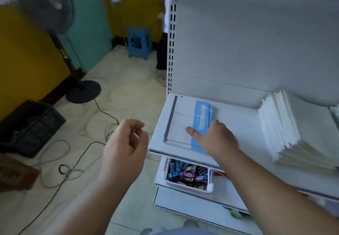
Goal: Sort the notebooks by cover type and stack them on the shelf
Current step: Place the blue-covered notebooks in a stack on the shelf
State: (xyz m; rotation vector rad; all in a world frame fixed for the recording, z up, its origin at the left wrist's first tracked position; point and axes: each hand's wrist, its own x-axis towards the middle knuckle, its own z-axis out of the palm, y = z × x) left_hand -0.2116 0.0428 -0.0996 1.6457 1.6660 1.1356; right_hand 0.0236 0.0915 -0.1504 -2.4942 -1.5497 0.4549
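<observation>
Lying flat at the left end of the white metal shelf (157, 139), the small stack of notebooks (181, 122) runs its long axis from the front edge toward the back panel; a dark spine strip lines its left side and a pale blue band with printed lettering runs lengthwise along its right side; the covers look smooth and white. The right hand (216, 139) rests palm down on the blue band near the front edge, thumb stretched out to the left across the cover, fingers reaching forward and loosely together, not curled around anything. The left hand (124, 146) hovers off the shelf's left front corner, over the floor, fingers loosely curled and holding nothing. Toward the right end of the shelf leans a taller, slumped pile of white notebooks (286, 128), page edges fanned, well apart from the stack.
</observation>
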